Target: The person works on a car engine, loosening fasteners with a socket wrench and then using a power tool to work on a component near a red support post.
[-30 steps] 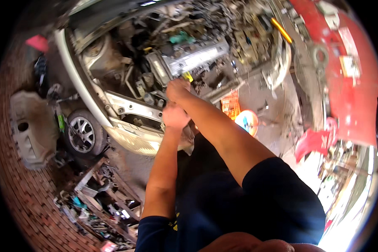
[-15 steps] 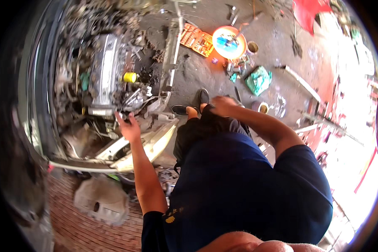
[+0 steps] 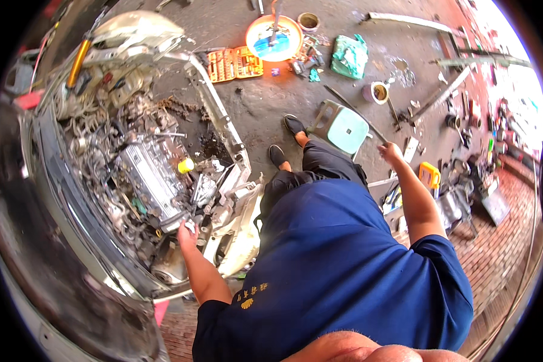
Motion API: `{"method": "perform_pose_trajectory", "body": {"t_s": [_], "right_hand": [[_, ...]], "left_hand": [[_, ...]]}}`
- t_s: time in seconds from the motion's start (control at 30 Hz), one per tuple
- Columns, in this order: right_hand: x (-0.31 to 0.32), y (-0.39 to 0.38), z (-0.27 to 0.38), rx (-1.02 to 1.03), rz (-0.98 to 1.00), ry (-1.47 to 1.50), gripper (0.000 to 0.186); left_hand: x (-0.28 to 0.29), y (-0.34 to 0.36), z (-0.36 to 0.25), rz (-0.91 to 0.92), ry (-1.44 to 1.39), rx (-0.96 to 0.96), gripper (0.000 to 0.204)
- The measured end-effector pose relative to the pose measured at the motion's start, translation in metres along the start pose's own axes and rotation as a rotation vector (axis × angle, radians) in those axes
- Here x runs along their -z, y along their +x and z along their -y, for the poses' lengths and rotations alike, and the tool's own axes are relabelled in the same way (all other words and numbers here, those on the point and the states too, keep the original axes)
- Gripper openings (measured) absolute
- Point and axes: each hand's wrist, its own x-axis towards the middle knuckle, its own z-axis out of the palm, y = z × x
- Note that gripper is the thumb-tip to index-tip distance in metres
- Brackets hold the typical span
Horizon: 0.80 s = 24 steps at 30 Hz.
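Observation:
My left hand (image 3: 188,236) is over the front of the engine bay, its fingers closed around a small whitish piece (image 3: 190,226) too small to name. Beside it lies the engine (image 3: 152,176), with a ribbed silver cover and a yellow cap (image 3: 186,166). On the other side, my right hand (image 3: 391,153) is closed at the near end of a long thin metal rod (image 3: 357,113). The rod slants away over the floor, past a stool (image 3: 347,130) with a pale green seat.
An open orange tool case (image 3: 235,64) and an orange basin (image 3: 274,38) sit on the floor ahead. Nearby are a green bag (image 3: 350,57) and a pot (image 3: 375,92). Metal bars, a yellow jug (image 3: 429,175) and loose parts lie to my right; the raised hood (image 3: 54,241) is at left.
My view has swung, bringing the stool and right-hand floor into sight. The right hand has moved from beside my leg out to the right, onto the rod; the left has stayed by the engine.

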Motion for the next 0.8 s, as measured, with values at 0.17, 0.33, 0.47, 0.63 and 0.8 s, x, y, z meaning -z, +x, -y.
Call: {"method": "perform_pose_trajectory", "body": {"t_s": [0.17, 0.33, 0.47, 0.63, 0.8], "right_hand": [[-0.063, -0.088, 0.043, 0.236, 0.104, -0.146, 0.042], [-0.064, -0.139, 0.061, 0.273, 0.048, -0.006, 0.042], [-0.065, -0.153, 0.042, 0.240, -0.060, 0.158, 0.038], [-0.062, -0.170, 0.006, 0.121, -0.064, 0.079, 0.047], [-0.068, -0.169, -0.030, 0.024, -0.053, 0.099, 0.050]], "left_hand": [[-0.028, 0.009, -0.029, 0.112, 0.488, 0.234, 0.040], [-0.035, 0.003, -0.040, 0.161, 0.814, 0.100, 0.044], [-0.020, 0.019, -0.048, 0.269, 0.685, 0.095, 0.030], [-0.008, 0.035, -0.038, 0.327, 0.431, 0.435, 0.047], [-0.021, 0.017, -0.029, 0.298, 0.718, 0.287, 0.058]]}}
